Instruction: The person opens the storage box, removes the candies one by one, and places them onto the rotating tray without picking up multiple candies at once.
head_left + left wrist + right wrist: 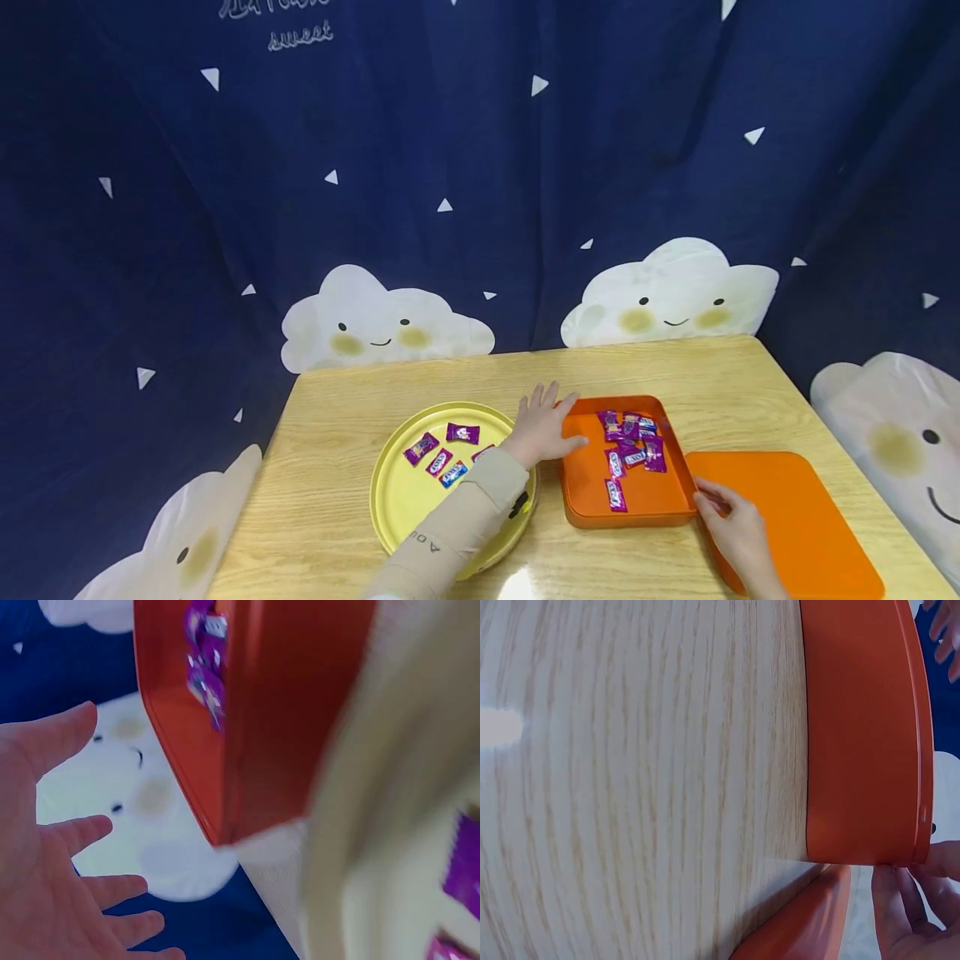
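An orange square box (592,483) holds several small wrapped candies (633,450), mostly purple. My left hand (542,429) is spread over the box's left rim, with the fingers straight and nothing held. In the left wrist view, this left hand (82,855) appears beside the box's orange wall (292,705). At the box's right side my right hand (727,525) holds the edge. The right wrist view shows its fingertips (889,881) right at the box's corner. Left of the box, a round yellow tray (390,500) carries several candies (438,462), partly hidden by my left forearm.
An orange lid-like square piece (802,525) lies right of the box, under my right hand. All stand on a light wooden table (322,467). A dark blue curtain (480,167) with white clouds hangs behind the table and at its sides.
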The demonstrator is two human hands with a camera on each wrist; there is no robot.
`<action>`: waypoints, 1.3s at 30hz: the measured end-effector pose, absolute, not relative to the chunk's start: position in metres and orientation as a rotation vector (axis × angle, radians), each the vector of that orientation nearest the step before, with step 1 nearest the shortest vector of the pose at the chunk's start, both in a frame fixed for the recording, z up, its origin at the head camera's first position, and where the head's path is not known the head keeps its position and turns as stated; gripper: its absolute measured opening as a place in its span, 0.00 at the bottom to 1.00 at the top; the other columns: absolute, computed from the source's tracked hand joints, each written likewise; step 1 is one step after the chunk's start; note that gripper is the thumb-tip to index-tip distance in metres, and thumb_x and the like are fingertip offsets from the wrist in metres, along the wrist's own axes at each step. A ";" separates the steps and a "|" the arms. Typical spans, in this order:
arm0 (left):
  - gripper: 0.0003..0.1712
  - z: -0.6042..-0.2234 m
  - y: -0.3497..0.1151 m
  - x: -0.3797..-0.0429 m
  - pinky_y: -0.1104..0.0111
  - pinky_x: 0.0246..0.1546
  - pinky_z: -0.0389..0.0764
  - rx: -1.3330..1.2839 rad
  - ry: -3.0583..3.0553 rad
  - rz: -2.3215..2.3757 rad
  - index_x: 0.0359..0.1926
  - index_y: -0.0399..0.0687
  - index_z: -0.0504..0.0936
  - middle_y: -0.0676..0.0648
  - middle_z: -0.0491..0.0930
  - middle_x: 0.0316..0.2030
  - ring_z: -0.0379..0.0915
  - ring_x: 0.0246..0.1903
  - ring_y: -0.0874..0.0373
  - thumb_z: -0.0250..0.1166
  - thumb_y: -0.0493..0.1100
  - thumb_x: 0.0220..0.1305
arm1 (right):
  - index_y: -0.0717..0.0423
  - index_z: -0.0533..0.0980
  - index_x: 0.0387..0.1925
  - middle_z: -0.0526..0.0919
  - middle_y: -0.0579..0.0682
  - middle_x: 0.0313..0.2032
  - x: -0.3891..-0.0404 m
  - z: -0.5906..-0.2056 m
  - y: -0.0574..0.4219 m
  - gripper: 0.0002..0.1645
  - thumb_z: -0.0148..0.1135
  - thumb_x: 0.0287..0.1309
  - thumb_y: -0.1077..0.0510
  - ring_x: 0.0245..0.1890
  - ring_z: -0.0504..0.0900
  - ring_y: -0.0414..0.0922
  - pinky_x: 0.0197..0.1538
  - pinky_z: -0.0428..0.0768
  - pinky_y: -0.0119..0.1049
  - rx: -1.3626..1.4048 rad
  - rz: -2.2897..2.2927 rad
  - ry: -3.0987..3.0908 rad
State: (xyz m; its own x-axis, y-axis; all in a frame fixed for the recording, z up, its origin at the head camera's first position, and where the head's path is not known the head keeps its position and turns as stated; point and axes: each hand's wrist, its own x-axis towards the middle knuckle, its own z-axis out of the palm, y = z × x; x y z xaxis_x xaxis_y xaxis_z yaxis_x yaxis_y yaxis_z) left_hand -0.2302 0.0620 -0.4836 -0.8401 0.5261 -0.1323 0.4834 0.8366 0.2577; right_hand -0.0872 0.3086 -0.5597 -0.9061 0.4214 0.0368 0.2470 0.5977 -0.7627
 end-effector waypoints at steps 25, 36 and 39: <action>0.22 -0.511 0.152 -0.208 0.74 0.37 0.75 0.772 2.657 0.114 0.47 0.59 0.79 0.59 0.78 0.40 0.70 0.32 0.64 0.70 0.50 0.49 | 0.68 0.74 0.49 0.81 0.64 0.40 -0.085 -0.553 0.308 0.20 0.59 0.57 0.60 0.27 0.70 0.20 0.29 0.73 0.21 -0.549 1.221 -2.638; 0.12 -0.526 0.154 -0.200 0.80 0.39 0.70 1.054 2.514 -0.057 0.39 0.62 0.82 0.63 0.77 0.37 0.67 0.34 0.68 0.67 0.40 0.53 | 0.67 0.75 0.48 0.82 0.62 0.39 -0.084 -0.551 0.307 0.19 0.59 0.56 0.62 0.27 0.69 0.19 0.29 0.70 0.18 -0.537 1.192 -2.635; 0.09 -0.529 0.152 -0.199 0.81 0.36 0.69 1.112 2.513 -0.097 0.36 0.61 0.82 0.62 0.76 0.34 0.67 0.33 0.69 0.65 0.41 0.55 | 0.67 0.76 0.47 0.82 0.62 0.37 -0.084 -0.550 0.306 0.18 0.60 0.56 0.61 0.26 0.70 0.20 0.29 0.68 0.17 -0.537 1.176 -2.635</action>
State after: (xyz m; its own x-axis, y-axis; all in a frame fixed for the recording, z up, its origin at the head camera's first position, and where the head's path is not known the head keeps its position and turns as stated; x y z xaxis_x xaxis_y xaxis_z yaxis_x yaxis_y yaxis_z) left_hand -0.1993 0.1525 -0.5290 -0.6094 0.6979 -0.3763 0.7247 0.6828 0.0926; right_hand -0.0835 0.3065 -0.5504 -0.9125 0.4072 0.0389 0.2431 0.6163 -0.7490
